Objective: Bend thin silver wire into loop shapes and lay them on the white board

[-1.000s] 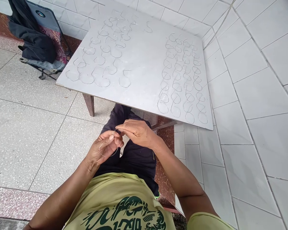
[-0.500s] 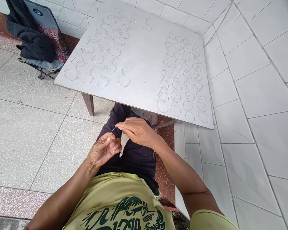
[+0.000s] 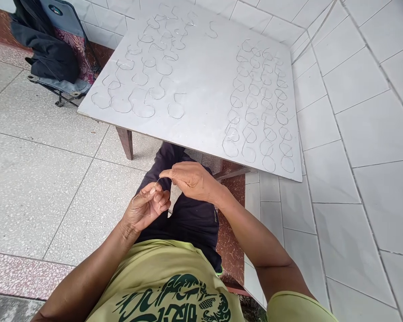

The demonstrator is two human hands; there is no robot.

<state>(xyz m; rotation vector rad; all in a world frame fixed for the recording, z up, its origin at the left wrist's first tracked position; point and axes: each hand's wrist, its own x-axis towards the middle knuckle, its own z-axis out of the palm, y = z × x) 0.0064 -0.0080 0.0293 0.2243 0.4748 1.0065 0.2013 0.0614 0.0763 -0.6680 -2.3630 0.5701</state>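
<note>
My left hand (image 3: 147,207) is curled, pinching a thin clear line loop (image 3: 136,202) between thumb and fingers above my lap. My right hand (image 3: 189,180) is closed in a pinch on the same line's free end (image 3: 159,180), just above and right of the left hand. The two hands nearly touch. In front of me a white board (image 3: 201,89) holds two groups of curled line pieces: looser curls (image 3: 144,76) on the left, tighter loops (image 3: 260,103) in rows on the right.
The board rests on a low wooden-legged table (image 3: 125,142) against a white tiled wall (image 3: 362,112). A folding chair with dark clothes (image 3: 52,49) stands at the far left. Speckled floor tiles (image 3: 36,179) spread to the left. A thin line (image 3: 314,31) runs up the wall.
The loop in my left hand has shrunk and shifted left as my right hand drew the line's end slightly up. The camera view tilted a little.
</note>
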